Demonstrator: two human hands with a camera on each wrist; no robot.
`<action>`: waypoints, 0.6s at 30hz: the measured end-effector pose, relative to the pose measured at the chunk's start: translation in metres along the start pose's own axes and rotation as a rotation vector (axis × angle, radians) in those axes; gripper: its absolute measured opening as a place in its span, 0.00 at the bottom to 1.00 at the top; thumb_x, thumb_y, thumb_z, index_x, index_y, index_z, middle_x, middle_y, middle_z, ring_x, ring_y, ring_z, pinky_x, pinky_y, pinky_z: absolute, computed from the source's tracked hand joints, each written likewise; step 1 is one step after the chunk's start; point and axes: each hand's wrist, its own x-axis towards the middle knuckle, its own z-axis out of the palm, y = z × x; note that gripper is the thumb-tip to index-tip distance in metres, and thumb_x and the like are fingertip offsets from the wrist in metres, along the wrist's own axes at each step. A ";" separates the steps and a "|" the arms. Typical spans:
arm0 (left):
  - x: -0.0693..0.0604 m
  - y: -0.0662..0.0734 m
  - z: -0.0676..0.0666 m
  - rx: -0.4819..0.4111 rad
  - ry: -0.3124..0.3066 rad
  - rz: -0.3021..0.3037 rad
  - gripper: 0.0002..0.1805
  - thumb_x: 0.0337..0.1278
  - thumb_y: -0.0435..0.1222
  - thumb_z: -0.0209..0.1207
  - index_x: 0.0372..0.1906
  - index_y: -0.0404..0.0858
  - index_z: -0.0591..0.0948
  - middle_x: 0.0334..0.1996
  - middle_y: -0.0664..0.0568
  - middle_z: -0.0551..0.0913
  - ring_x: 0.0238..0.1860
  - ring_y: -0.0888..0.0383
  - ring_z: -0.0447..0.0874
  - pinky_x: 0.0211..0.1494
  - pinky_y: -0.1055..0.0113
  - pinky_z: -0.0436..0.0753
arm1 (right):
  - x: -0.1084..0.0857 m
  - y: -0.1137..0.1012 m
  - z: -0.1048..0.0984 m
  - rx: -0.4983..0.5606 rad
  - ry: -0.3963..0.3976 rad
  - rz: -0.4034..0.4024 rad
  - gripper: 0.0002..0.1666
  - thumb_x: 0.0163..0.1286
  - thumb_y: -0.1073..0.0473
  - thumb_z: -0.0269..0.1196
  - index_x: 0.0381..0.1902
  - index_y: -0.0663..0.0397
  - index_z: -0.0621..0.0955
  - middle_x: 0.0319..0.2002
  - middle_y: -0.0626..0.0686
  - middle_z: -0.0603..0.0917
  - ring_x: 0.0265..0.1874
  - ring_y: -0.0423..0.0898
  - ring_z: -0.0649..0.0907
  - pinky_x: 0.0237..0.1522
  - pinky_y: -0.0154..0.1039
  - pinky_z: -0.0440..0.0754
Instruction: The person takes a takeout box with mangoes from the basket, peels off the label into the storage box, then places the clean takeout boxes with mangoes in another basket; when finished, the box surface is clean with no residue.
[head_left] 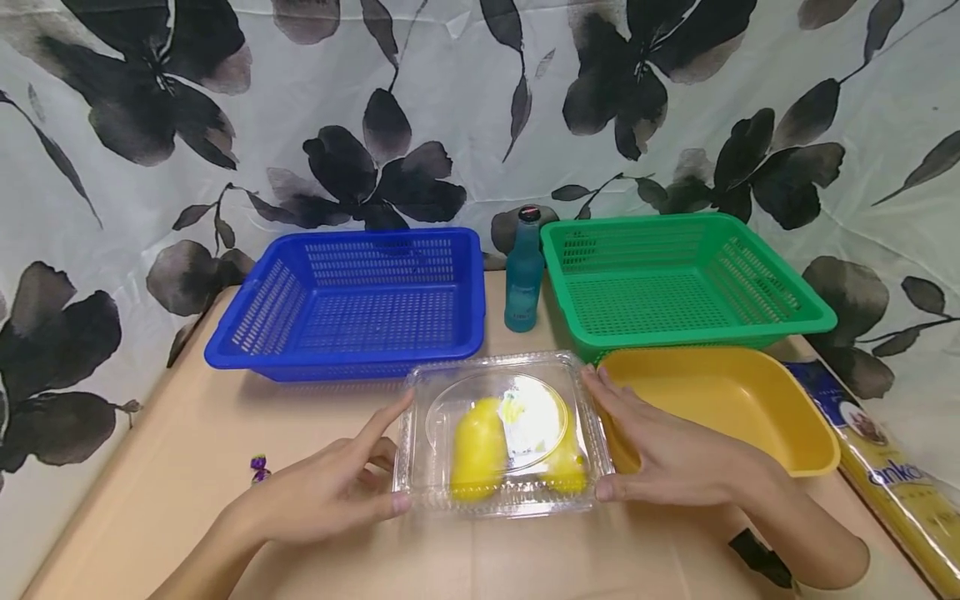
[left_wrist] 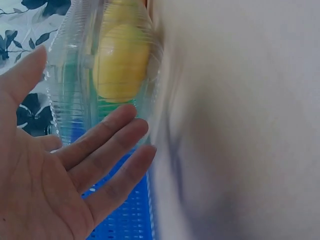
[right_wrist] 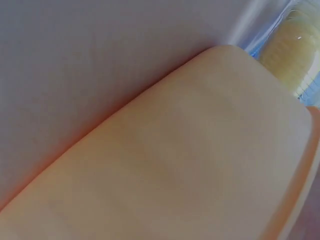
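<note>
A blue basket (head_left: 375,323) stands left of centre. The left hand (head_left: 333,483), fingers loosely extended, touches the left edge of a clear box (head_left: 517,496) at front centre, holding two yellow objects (head_left: 478,450). The right hand (head_left: 663,450), fingers straight, touches its right edge. Then come a green basket (head_left: 652,302), a yellow tub (head_left: 720,396) and a packet (head_left: 892,483) partly reading "nko".

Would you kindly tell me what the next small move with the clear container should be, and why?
The left hand should probably curl in to grip its side of the clear container before any lift. Its fingers look fairly straight there, while the right hand lies along the opposite side; two yellow items sit inside, and an uneven hold might let them shift.
</note>
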 end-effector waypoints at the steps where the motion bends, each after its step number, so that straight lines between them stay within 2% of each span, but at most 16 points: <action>1: 0.001 -0.001 0.000 0.007 0.005 -0.005 0.54 0.69 0.53 0.62 0.84 0.54 0.37 0.46 0.62 0.86 0.51 0.61 0.86 0.56 0.55 0.85 | 0.000 0.000 0.000 -0.006 -0.001 0.005 0.70 0.63 0.33 0.69 0.84 0.44 0.38 0.84 0.55 0.39 0.81 0.64 0.47 0.73 0.66 0.59; 3: 0.004 -0.002 0.000 0.049 0.026 -0.027 0.53 0.69 0.55 0.62 0.84 0.56 0.39 0.48 0.61 0.85 0.52 0.60 0.85 0.57 0.53 0.85 | 0.002 0.000 0.000 -0.018 -0.006 0.018 0.67 0.65 0.31 0.66 0.85 0.45 0.40 0.84 0.55 0.39 0.81 0.63 0.46 0.73 0.65 0.58; 5: 0.006 -0.002 0.000 0.122 0.062 -0.052 0.52 0.67 0.59 0.61 0.84 0.58 0.42 0.58 0.57 0.82 0.60 0.55 0.82 0.61 0.48 0.82 | 0.003 0.001 -0.001 -0.027 -0.008 0.026 0.63 0.68 0.30 0.63 0.85 0.46 0.42 0.84 0.55 0.38 0.81 0.63 0.45 0.73 0.66 0.57; 7: 0.007 -0.001 0.000 0.207 0.106 -0.071 0.51 0.64 0.64 0.61 0.83 0.60 0.46 0.69 0.54 0.74 0.68 0.49 0.75 0.63 0.42 0.80 | 0.004 0.001 -0.003 -0.040 -0.008 0.026 0.60 0.70 0.30 0.61 0.85 0.46 0.45 0.84 0.55 0.39 0.81 0.63 0.45 0.74 0.66 0.57; 9: 0.009 0.000 0.000 0.256 0.139 -0.076 0.51 0.61 0.66 0.61 0.83 0.61 0.49 0.79 0.50 0.59 0.75 0.42 0.64 0.65 0.36 0.76 | 0.005 0.002 -0.004 -0.048 -0.008 0.024 0.57 0.71 0.30 0.59 0.85 0.46 0.46 0.84 0.55 0.40 0.81 0.63 0.45 0.74 0.66 0.56; 10: 0.010 0.000 0.000 0.263 0.146 -0.071 0.51 0.60 0.66 0.62 0.82 0.62 0.50 0.81 0.50 0.51 0.78 0.40 0.57 0.65 0.34 0.74 | 0.006 0.003 -0.004 -0.055 -0.007 0.023 0.57 0.72 0.30 0.59 0.85 0.46 0.46 0.84 0.55 0.39 0.82 0.63 0.45 0.74 0.66 0.55; 13: 0.013 0.000 -0.001 0.236 0.142 -0.035 0.51 0.58 0.64 0.65 0.81 0.60 0.52 0.83 0.50 0.40 0.80 0.39 0.48 0.65 0.31 0.73 | 0.007 0.003 -0.005 -0.072 0.005 0.014 0.57 0.73 0.30 0.58 0.85 0.45 0.44 0.84 0.53 0.39 0.82 0.61 0.44 0.75 0.67 0.54; 15: 0.016 -0.001 -0.002 0.203 0.128 -0.004 0.53 0.56 0.63 0.68 0.81 0.58 0.53 0.83 0.52 0.36 0.80 0.41 0.43 0.66 0.29 0.70 | 0.009 0.002 -0.006 -0.071 0.019 0.005 0.57 0.73 0.31 0.58 0.85 0.42 0.42 0.84 0.51 0.39 0.82 0.60 0.43 0.76 0.68 0.52; 18: 0.021 -0.004 -0.004 0.159 0.113 0.033 0.56 0.52 0.62 0.71 0.81 0.57 0.53 0.83 0.54 0.36 0.80 0.42 0.41 0.66 0.27 0.68 | 0.013 -0.003 -0.006 -0.070 0.039 -0.019 0.54 0.73 0.31 0.59 0.85 0.37 0.45 0.84 0.48 0.41 0.83 0.58 0.43 0.76 0.68 0.49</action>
